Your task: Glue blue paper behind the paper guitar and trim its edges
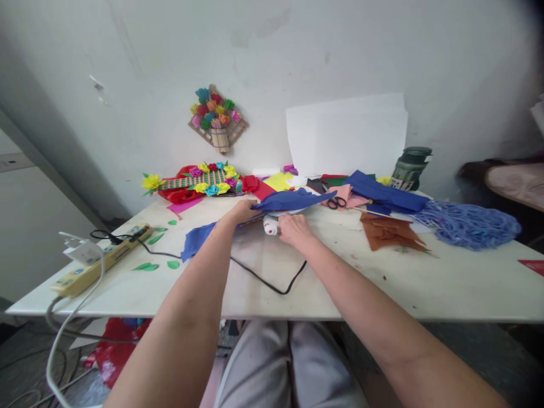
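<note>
My left hand (pixel 242 212) rests on a blue paper sheet (pixel 289 200) near the middle of the white table (pixel 425 283), fingers on its edge. Just right of it, my right hand (pixel 294 228) grips a small white object with a red mark (pixel 270 226), which looks like a glue gun; a black cord (pixel 272 283) runs from there toward the front edge. Another piece of blue paper (pixel 195 239) lies under my left wrist.
A power strip (pixel 102 262) with cables sits at the left edge, green paper leaves (pixel 148 265) beside it. Behind lie a paper flower piece (pixel 199 181), scissors (pixel 336 202), brown paper (pixel 389 232), a blue shredded heap (pixel 467 225), a dark jar (pixel 410 168) and a white sheet (pixel 346 136).
</note>
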Demonstrator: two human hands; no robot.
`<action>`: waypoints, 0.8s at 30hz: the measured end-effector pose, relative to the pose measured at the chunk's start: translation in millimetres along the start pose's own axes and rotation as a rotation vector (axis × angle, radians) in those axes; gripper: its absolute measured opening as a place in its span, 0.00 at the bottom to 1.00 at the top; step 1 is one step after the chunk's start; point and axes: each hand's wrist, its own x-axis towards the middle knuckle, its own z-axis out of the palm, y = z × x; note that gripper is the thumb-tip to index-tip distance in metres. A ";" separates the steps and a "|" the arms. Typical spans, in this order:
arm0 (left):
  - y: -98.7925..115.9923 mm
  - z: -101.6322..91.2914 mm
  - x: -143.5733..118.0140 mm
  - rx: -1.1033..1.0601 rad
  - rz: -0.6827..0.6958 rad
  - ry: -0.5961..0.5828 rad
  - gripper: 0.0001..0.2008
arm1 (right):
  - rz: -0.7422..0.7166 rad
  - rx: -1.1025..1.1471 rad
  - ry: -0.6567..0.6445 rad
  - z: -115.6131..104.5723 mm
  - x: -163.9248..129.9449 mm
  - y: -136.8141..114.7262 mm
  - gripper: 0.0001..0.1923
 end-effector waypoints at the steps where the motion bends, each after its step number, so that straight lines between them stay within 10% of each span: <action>1: 0.9 -0.7 -0.7 -0.003 -0.002 -0.001 0.17 | 0.000 0.001 -0.005 -0.6 -0.4 -0.1 0.17; 24: 0.7 -1.3 -4.8 -0.056 0.043 -0.067 0.20 | 0.018 0.002 0.014 -1.6 -0.3 -1.5 0.18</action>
